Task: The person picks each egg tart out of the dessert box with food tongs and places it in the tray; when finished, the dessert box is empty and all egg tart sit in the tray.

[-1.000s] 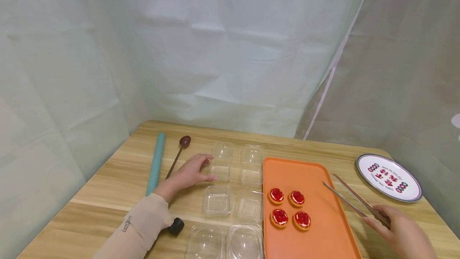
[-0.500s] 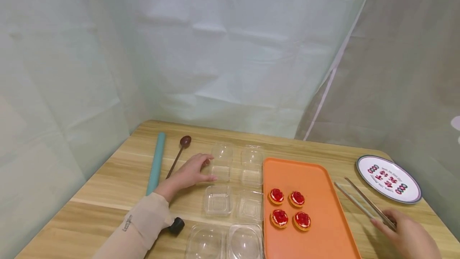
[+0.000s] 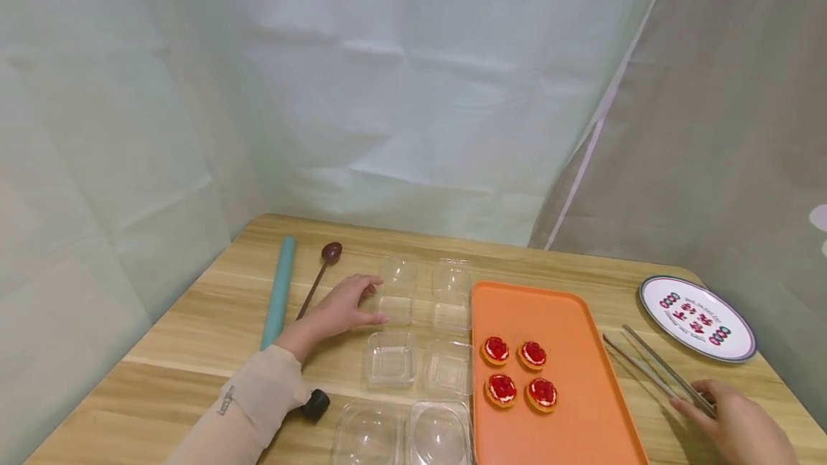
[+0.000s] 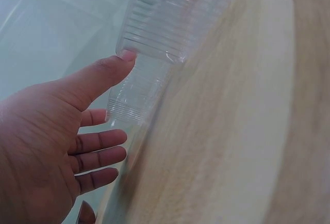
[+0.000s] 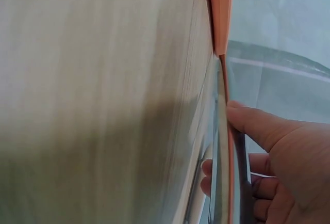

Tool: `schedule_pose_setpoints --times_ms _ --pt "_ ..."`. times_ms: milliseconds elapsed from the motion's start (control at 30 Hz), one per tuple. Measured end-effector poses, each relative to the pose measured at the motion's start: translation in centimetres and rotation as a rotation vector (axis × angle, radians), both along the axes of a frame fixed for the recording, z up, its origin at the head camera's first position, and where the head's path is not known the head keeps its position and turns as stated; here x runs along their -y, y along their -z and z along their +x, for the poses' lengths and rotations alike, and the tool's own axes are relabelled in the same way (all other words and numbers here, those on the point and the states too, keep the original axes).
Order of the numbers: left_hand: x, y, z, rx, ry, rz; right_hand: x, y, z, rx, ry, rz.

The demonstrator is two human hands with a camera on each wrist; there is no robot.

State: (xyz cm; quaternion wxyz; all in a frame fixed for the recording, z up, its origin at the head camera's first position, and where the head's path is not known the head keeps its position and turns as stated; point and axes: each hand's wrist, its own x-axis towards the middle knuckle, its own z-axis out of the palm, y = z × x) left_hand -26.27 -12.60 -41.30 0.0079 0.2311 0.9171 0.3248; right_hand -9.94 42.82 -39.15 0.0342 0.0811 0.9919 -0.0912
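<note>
My left hand (image 3: pixel 345 305) lies beside the left rear clear plastic box (image 3: pixel 395 309), fingers loosely bent. In the left wrist view its thumb tip (image 4: pixel 127 55) appears at a corner of a ribbed clear box (image 4: pixel 154 28); whether it touches, I cannot tell. Metal tongs (image 3: pixel 668 368) are gripped in my right hand (image 3: pixel 743 418), their arms spread apart with nothing between, low over the table right of the orange tray (image 3: pixel 575 325). Several red-topped tarts (image 3: pixel 541 395) sit at the tray's left side. The right wrist view shows the tongs (image 5: pixel 240 167) between thumb and fingers.
More open clear boxes (image 3: pixel 390 361) stand in rows against the tray's left side. Further left lie a teal rod (image 3: pixel 278 293) and a brown spoon (image 3: pixel 331 253). A black knob (image 3: pixel 315 405) shows beside the left sleeve. A white printed plate (image 3: pixel 678 307) is at back right.
The right hand and tongs have shifted right and down, from the tray's right edge to beside it. The left hand, boxes and tarts have stayed put.
</note>
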Motion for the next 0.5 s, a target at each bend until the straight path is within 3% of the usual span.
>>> schedule_pose_setpoints --times_ms 133,333,500 --pt "0.05 0.01 -0.09 0.001 -0.002 0.002 -0.08 0.12 -0.14 0.039 0.011 0.007" --pt "0.05 0.1 -0.09 0.006 -0.004 0.002 -0.51 0.51 -0.14 0.002 -0.014 0.002" --pt "0.07 0.1 -0.05 0.005 -0.001 -0.003 -0.86 0.83 -0.29 0.027 -0.004 0.003"
